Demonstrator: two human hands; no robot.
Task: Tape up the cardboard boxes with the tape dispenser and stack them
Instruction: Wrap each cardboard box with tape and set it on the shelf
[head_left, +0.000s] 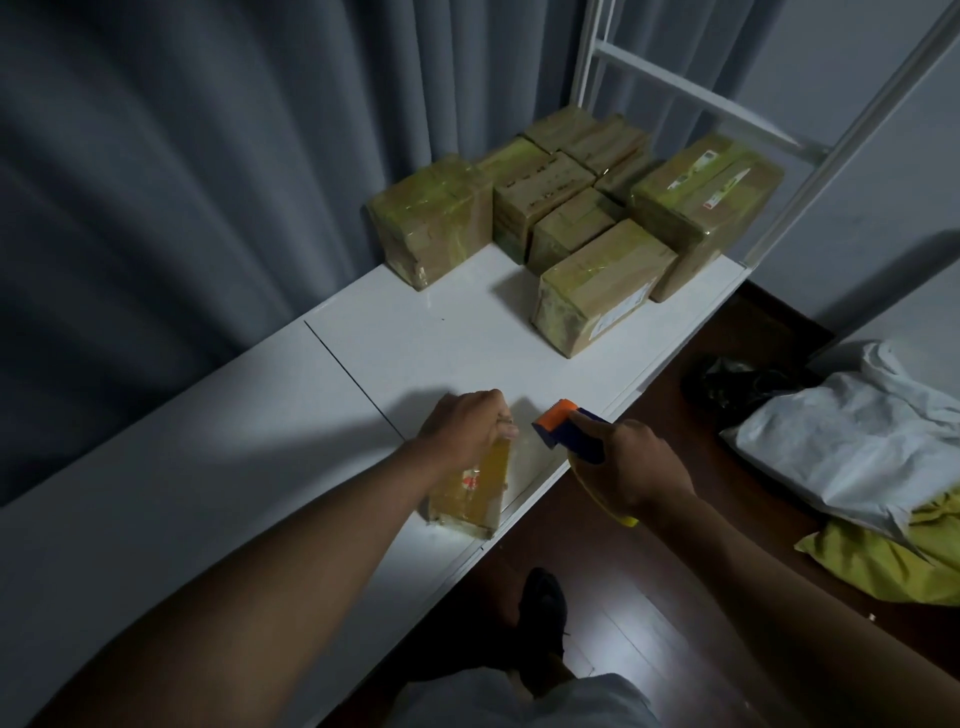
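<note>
While the left grip (462, 423) clamps its far end, small cardboard box (470, 486) glossy with yellowish tape, red-printed label, on white counter (208, 457), right grip (631, 467) just beside, wrapped round orange-and-blue tape dispenser (569, 428).

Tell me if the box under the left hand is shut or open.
Shut: the small box lies flat under the left hand, glossy tape over its top, no flaps raised.

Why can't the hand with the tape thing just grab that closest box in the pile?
Probably it can't for now: the right hand already has its grip on the tape dispenser. The bare table leaves the way to that box free, but reach looks long.
</note>
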